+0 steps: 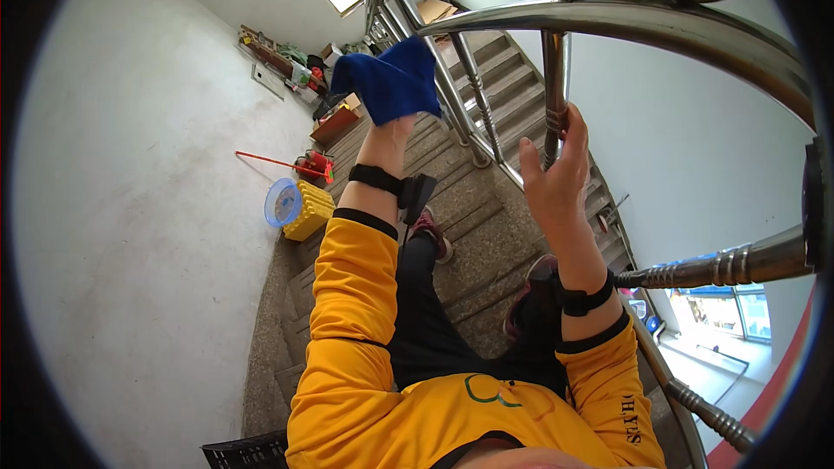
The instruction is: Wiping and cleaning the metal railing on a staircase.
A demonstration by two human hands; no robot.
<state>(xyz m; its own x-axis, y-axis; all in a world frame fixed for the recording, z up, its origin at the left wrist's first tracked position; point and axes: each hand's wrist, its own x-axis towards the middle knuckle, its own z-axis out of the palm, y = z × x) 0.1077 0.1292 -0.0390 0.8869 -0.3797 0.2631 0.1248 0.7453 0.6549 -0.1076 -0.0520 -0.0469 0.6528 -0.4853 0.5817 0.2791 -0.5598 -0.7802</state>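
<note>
A blue cloth (391, 82) drapes over my left hand, which is stretched forward beside the metal stair railing (452, 100). The cloth hides my fingers; it appears gripped in that hand, close to the rail's upper bend. My right hand (558, 178) is raised at a shiny metal baluster (556, 78). Its thumb stands apart from the post, and the other fingers lie along the post's right side, partly hidden. Whether they press on it is hard to see. Black straps circle both my wrists, with a small dark device (417, 198) on the left one.
Stone steps (469, 234) lie under my feet, with more stairs (504, 78) beyond the railing. By the white wall at left stand a yellow basket (310, 210), a blue basin (283, 201), and a red-handled tool (282, 163). Clutter (304, 74) is piled farther off.
</note>
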